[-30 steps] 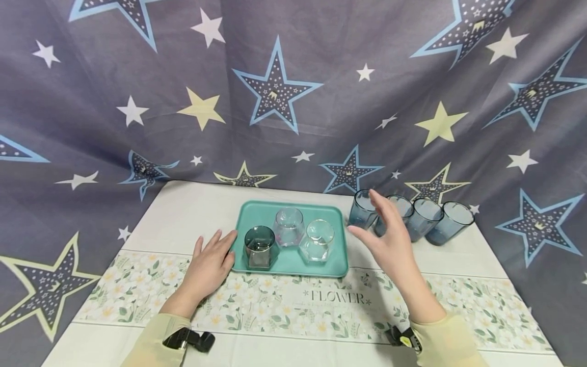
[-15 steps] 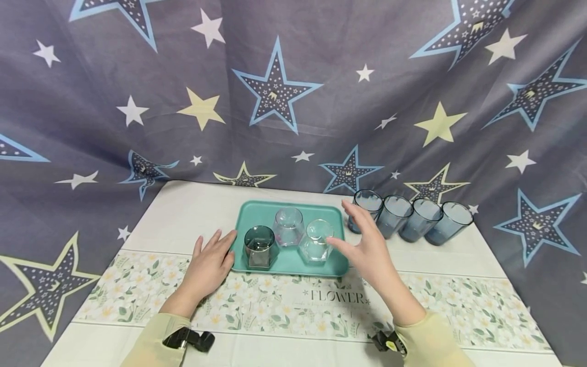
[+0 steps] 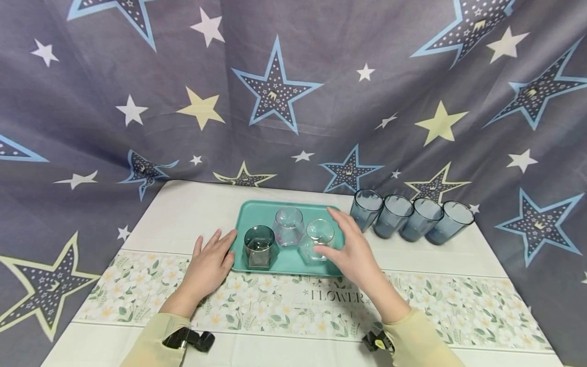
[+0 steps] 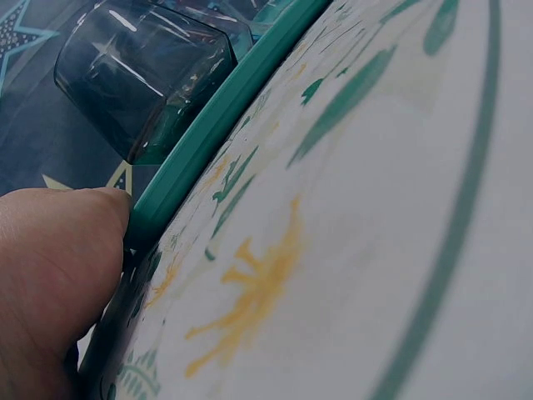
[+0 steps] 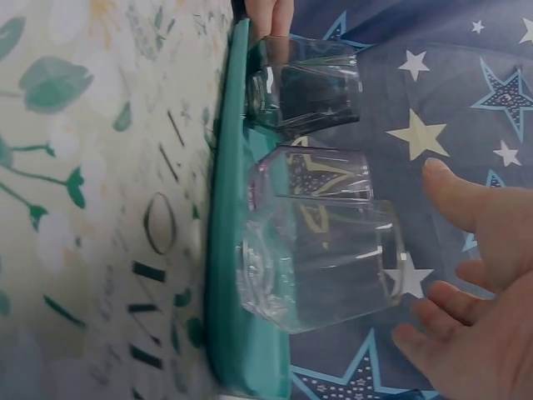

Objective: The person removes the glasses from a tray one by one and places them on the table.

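Note:
A teal tray (image 3: 286, 265) holds a dark grey glass (image 3: 259, 247), a pinkish glass (image 3: 289, 227) and a clear glass (image 3: 316, 244). My left hand (image 3: 208, 267) rests against the tray's left edge, fingers spread; in the left wrist view its thumb (image 4: 62, 258) touches the rim near the dark glass (image 4: 146, 75). My right hand (image 3: 355, 255) is over the tray's right side, thumb and fingers apart around the clear glass's right side. In the right wrist view that hand (image 5: 483, 292) stands near the clear glass (image 5: 325, 267), with a gap between them.
Four blue tumblers are several in a row right of the tray, the nearest one (image 3: 366, 210) close to its back right corner and the farthest (image 3: 449, 223) by the table's right edge. A starred curtain (image 3: 367, 117) hangs behind the table, which has a flowered cloth (image 3: 257, 306).
My right hand has moved left from in front of the blue tumblers to the clear glass, fingers still apart. My left hand and the glasses have not moved.

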Demonstrator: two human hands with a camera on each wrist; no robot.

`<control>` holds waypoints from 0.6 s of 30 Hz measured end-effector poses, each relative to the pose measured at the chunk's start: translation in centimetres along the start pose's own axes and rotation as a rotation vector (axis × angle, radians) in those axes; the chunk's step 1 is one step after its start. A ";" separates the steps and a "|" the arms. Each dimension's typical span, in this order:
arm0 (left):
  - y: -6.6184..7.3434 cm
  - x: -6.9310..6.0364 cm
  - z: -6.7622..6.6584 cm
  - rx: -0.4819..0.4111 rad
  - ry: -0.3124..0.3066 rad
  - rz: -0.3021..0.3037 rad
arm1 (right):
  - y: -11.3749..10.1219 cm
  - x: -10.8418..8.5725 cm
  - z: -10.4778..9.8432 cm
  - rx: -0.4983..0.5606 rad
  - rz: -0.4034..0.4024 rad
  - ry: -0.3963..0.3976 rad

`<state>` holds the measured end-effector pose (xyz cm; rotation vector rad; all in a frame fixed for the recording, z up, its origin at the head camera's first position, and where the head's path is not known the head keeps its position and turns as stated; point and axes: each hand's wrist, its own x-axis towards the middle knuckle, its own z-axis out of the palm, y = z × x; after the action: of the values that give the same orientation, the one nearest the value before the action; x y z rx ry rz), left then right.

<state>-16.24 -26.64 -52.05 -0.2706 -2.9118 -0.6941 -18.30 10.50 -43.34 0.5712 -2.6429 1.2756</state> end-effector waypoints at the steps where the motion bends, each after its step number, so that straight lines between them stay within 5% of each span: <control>1: 0.0 0.0 0.0 0.000 0.000 0.000 | 0.1 0.0 0.2 -0.003 0.007 -0.008; 18: 0.4 0.0 -0.1 -0.005 0.025 0.014 | 1.9 0.3 2.4 0.065 0.125 -0.073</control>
<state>-16.15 -26.36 -51.81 -0.2799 -2.8822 -0.6972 -19.25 9.57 -46.13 0.4769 -2.7446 1.4052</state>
